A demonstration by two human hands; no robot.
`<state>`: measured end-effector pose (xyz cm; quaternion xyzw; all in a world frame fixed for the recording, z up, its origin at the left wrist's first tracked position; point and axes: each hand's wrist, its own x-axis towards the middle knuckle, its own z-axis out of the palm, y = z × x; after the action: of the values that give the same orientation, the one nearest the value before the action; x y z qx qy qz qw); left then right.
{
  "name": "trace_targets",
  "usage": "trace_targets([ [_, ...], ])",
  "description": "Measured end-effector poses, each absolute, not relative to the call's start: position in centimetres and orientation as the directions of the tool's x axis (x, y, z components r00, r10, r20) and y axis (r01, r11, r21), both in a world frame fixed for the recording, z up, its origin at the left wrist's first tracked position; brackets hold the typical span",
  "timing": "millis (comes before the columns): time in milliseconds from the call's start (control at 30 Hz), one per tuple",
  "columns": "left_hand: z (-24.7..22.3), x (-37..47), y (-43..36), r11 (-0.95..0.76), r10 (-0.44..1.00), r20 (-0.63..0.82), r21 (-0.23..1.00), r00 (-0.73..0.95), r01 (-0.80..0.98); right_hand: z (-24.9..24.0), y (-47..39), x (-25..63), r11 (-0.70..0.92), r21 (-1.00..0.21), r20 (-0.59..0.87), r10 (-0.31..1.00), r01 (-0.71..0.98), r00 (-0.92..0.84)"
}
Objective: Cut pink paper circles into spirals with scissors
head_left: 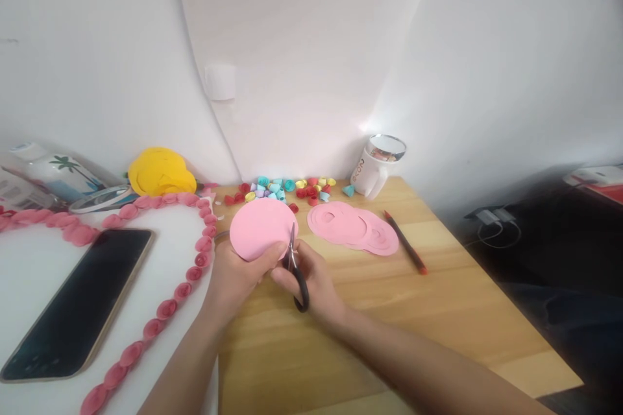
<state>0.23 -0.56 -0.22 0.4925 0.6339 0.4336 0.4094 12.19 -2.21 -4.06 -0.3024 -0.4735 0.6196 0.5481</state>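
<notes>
My left hand (243, 267) pinches the lower edge of a pink paper circle (260, 227), its thumb lying on the paper's face. Black-handled scissors (301, 290) are in my right hand (315, 275), with thumb and fingers wrapped about the handles. The scissors' pointed blades are at the circle's right edge, one of them showing in front of the paper. To the right, several pink paper discs with spiral cuts (341, 223) lie overlapping on the wooden table (438, 318).
Small rolled paper flowers (275, 189) in several colours line the table's back, near a white mug (374, 168). A black and red pen (405, 243) lies at right. On the left, a white board (160, 259) edged with pink paper roses (167, 308) carries a phone (80, 305); yellow paper (160, 172) sits behind.
</notes>
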Motion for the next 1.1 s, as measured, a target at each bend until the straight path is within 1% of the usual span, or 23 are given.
trace_targets([
  [467,-0.88,-0.45,-0.31,0.125,0.991,-0.109,0.959,-0.076,0.254,-4.05,-2.28,12.15,0.007,-0.932,0.077,0.981,-0.362,-0.180],
  [600,-0.97,-0.54,-0.28,0.084,0.996,-0.072,0.961,-0.052,0.264,-4.29,-2.30,12.12,-0.012,-0.933,0.066,0.977,-0.360,-0.204],
  [733,-0.92,-0.35,-0.33,0.040,0.999,-0.040,0.970,-0.003,0.240,-4.37,-2.26,12.01,-0.003,-0.928,0.084,0.972,-0.373,-0.217],
  [900,-1.17,-0.26,-0.42,0.111,0.993,-0.100,0.960,-0.056,0.257,-4.28,-2.24,11.89,0.041,-0.910,0.140,0.967,-0.412,-0.213],
  [1100,-1.04,-0.47,-0.40,0.098,0.995,-0.099,0.947,-0.014,0.306,-4.30,-2.09,11.97,0.053,-0.903,0.153,0.967,-0.426,-0.203],
])
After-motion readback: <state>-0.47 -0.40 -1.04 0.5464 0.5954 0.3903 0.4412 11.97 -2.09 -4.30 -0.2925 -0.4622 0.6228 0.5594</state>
